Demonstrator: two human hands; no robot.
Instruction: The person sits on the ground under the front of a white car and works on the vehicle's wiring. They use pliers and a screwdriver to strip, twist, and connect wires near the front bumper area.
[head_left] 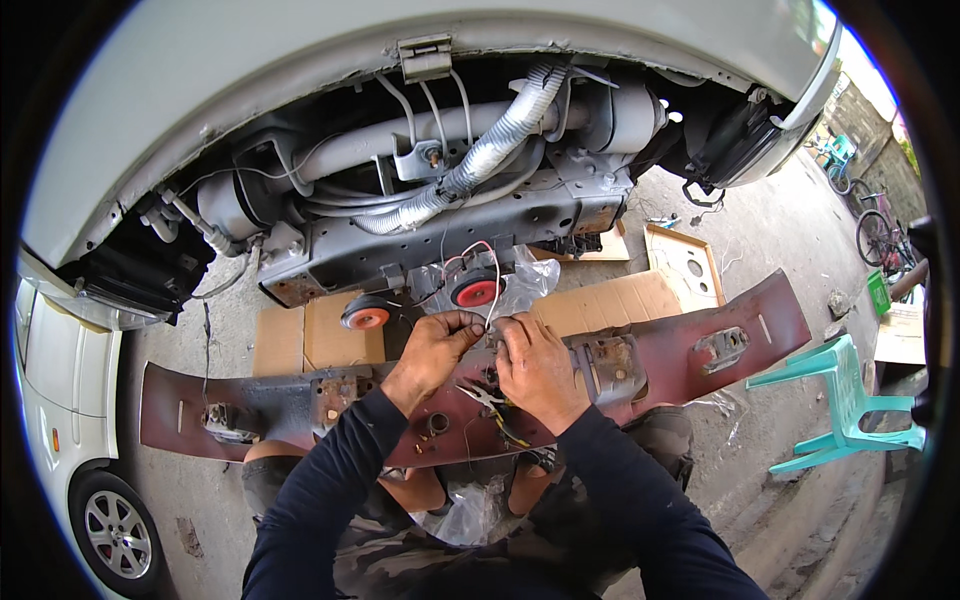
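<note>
My left hand [432,352] and my right hand [537,368] meet over a long dark red metal bumper beam [700,335] that lies across my lap. Both pinch thin wires [487,262] between their fingertips; the wires run up to a red round horn [476,291] resting on clear plastic. A second red horn [366,313] sits to its left on cardboard. Pliers [482,393] lie on the beam just under my right hand. Small bolts [425,443] rest on the beam near my left wrist.
The open front of a white car [200,80] with hoses and a grey crossmember [470,225] is ahead. Cardboard sheets [640,295] cover the concrete. A green plastic stool [850,400] stands at right. Another white car's wheel [115,530] is at lower left.
</note>
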